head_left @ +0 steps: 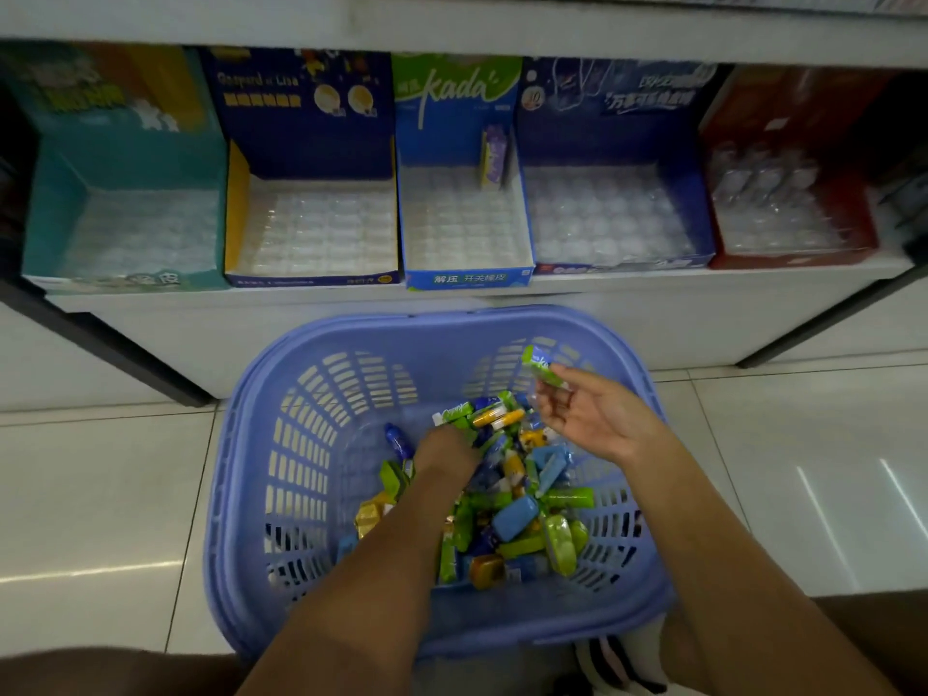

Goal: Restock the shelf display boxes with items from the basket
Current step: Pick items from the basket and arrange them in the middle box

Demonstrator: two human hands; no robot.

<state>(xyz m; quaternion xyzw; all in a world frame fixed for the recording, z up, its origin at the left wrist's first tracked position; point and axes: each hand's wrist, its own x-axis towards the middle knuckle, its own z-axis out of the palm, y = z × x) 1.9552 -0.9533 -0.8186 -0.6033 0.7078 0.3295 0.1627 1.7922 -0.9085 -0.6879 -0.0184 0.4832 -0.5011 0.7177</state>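
Basket (301, 444) sitting on floor tiles (100, 494), near side of shelf (753, 281), holding pile of wrapped items (517, 514). Left hand (444, 452) reaching down into pile, fingertips buried, grip not readable. Right hand (597, 416) hovering palm-up over basket's far right, thumb and fingers pinching green packet (543, 368). Five display boxes (311, 118) lining shelf. Middle kada box (467, 278) holding one purple packet (494, 155), standing at far right corner.

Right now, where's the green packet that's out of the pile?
Head view: the green packet is pinched in the right grip, over the far-right corner of the basket, just below the shelf holding the kada box.
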